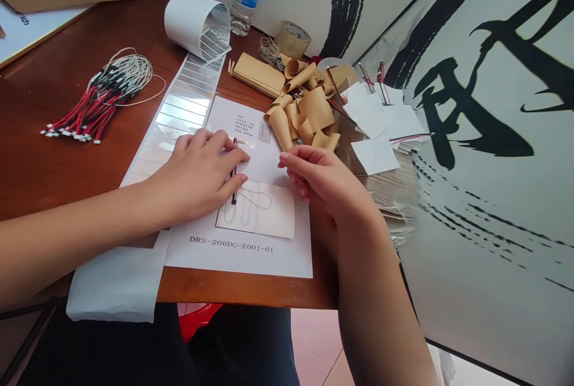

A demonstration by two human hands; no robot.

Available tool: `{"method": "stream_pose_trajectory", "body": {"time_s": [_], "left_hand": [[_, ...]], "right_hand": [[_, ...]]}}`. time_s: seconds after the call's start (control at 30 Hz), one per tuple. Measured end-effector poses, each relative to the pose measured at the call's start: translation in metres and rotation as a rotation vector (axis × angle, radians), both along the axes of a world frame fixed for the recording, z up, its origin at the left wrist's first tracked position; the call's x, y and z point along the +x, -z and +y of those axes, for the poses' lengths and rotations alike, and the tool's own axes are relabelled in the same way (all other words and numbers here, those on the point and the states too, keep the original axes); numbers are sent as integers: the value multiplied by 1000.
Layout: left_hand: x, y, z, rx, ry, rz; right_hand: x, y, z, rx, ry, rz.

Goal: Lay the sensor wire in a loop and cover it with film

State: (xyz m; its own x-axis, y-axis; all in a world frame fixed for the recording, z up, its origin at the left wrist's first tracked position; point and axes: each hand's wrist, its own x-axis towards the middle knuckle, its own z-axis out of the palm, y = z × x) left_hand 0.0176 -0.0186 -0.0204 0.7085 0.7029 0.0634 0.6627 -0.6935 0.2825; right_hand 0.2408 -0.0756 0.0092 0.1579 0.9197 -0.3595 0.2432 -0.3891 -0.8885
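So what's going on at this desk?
A person is working at a wooden table. Their left hand rests on a red-and-black wire lead lying on a printed sheet marked DRS-206DC-E001-01, just above a card with a thin looped wire. Their right hand is curled beside the sheet. A bundle of wire leads lies to the left.

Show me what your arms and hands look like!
My left arm and right arm are bare, with no sleeves in sight. My left hand and right hand wear no gloves, and I can't see any rings, watch or bracelet. The fingernails are short. Dark clothing covers my lap.
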Motion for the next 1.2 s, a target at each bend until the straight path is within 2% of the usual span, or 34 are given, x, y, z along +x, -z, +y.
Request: {"method": "stream_pose_trajectory", "body": {"time_s": [0.13, 0.2, 0.23, 0.33, 0.4, 0.47, 0.6, 0.97, 1.2], "left_hand": [[0, 2, 1, 23, 2, 11], [0, 1, 1, 16, -1, 3], [0, 1, 1, 8, -2, 0], [1, -1, 2, 5, 2, -1], [1, -1, 3, 16, 7, 1], [0, -1, 3, 22, 5, -2], [0, 2, 3, 45, 7, -10], [0, 5, 4, 88, 7, -3], [1, 4, 4, 91, 6, 16]], "right_hand": [[7, 3, 7, 145, 257, 160], [4, 1, 4, 207, 267, 101], [1, -1, 0, 226, 233, 14], [-11, -9, -12, 222, -147, -175], [-19, -13, -17, 118, -405, -270], [-24, -14, -19, 25, -507, -434], [-30, -10, -16, -15, -552, -594], [-28, -14, -18, -11, -549, -587], [-33, -10, -20, -10, -536, -673]]}}
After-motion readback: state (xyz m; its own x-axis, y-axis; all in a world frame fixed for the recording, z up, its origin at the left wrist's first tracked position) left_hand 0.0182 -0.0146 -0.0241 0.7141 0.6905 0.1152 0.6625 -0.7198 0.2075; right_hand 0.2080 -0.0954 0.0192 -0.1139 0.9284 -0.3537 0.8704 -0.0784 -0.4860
